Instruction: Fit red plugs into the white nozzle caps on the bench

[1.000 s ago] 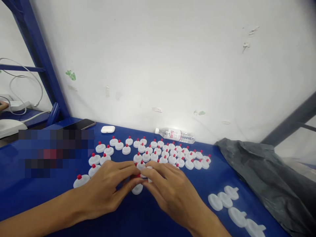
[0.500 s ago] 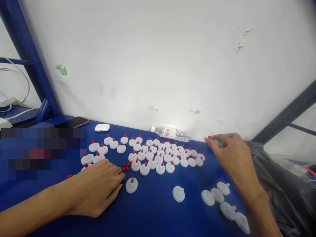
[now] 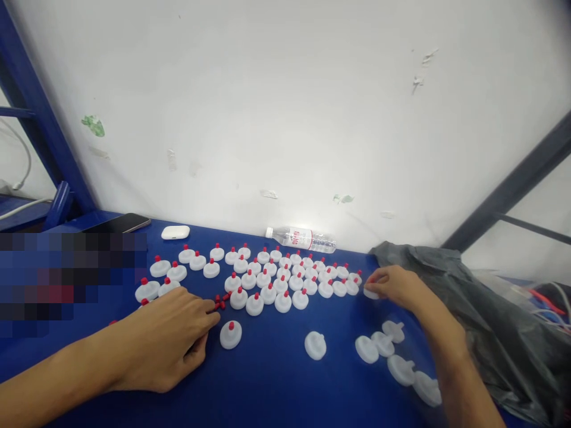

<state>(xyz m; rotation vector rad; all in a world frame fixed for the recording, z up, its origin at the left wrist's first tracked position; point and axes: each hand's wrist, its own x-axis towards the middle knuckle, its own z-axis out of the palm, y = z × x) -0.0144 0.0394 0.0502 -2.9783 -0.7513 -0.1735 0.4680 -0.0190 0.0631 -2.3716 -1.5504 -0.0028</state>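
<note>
My right hand (image 3: 395, 286) pinches a white nozzle lid with a red tip (image 3: 371, 293) low at the right end of the group, its fingers covering part of it. My left hand (image 3: 165, 340) rests at the left, fingers bent and thumb apart from them. Its fingertips are beside a small heap of red tip caps (image 3: 220, 302); nothing shows in its grasp. Several white lids with red tips (image 3: 282, 302) stand close together across the middle, and one (image 3: 231, 335) stands apart by my left hand. Toward the right lie bare white lids (image 3: 316, 345) without red tips.
A clear plastic bottle (image 3: 314, 239) lies along the wall, with a white earbud case (image 3: 175, 232) and a dark phone (image 3: 120, 224) to its left. A dark plastic bag (image 3: 486, 333) covers the right side of the blue table (image 3: 267, 392). Blue metal posts rise on both sides.
My right hand has come down and toward the group with the red-tipped lid, from near the wall to the table's right end. My left hand stays by the red caps. The view has shifted slightly.
</note>
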